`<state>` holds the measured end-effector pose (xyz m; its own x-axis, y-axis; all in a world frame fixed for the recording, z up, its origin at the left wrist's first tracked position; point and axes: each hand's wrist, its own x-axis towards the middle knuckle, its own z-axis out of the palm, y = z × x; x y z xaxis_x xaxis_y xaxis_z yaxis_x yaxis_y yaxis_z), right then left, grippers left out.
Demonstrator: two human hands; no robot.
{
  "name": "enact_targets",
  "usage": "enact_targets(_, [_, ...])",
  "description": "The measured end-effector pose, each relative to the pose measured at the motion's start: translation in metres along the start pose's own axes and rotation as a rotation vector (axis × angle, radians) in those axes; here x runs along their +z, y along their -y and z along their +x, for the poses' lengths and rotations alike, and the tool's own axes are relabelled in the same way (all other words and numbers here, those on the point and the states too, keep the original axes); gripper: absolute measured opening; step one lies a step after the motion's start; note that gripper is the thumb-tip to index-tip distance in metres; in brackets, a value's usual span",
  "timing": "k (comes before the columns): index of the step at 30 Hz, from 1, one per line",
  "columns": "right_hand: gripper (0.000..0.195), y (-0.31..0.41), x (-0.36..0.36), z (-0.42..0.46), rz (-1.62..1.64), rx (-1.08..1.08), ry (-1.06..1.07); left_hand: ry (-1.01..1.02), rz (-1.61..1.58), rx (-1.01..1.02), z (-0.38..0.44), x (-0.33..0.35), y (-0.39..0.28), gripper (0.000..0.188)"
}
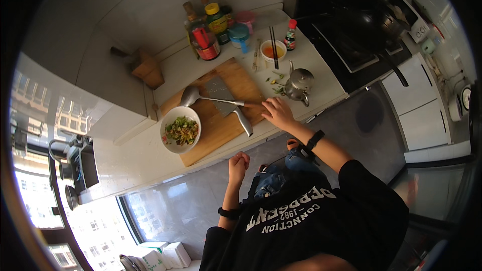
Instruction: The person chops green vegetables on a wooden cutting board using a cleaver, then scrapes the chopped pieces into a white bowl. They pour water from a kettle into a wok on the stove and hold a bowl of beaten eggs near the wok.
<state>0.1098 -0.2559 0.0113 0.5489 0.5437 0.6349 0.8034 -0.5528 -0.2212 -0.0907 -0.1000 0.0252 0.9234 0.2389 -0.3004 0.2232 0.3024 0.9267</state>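
Observation:
My right hand (278, 113) is at the wooden end of a metal ladle (222, 100), its fingers touching or very near it; whether they grip it cannot be told. The ladle crosses a cleaver (220, 96) lying on a wooden cutting board (203, 146). My left hand (238, 162) is loosely closed in front of the counter edge, with nothing visible in it. At the board's left side stands a white bowl (164, 122) of chopped greens and other pieces. A small metal pot (301, 81) with a spout stands just beyond my right hand.
A white bowl of orange-yellow liquid (268, 52) carries dark chopsticks (275, 47). Beside it stands a red-capped bottle (290, 35). Several sauce bottles (205, 41) and a knife block (148, 69) line the back. Right of the counter, a wok (354, 26) sits on the stove; a sink (89, 163) is left.

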Motion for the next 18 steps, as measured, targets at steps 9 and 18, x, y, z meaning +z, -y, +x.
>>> enact_targets(9, [0.014, -0.063, -0.104, -0.131, 0.577, 0.676, -0.038, 0.234, 0.068, -0.026, 0.034, 0.061, -0.007, 0.019])
enact_targets(18, [0.011, -0.162, -0.184, -0.143, 0.525, 0.721, -0.083, 0.082, 0.173, 0.3, 0.112, 0.208, 0.019, 0.041])
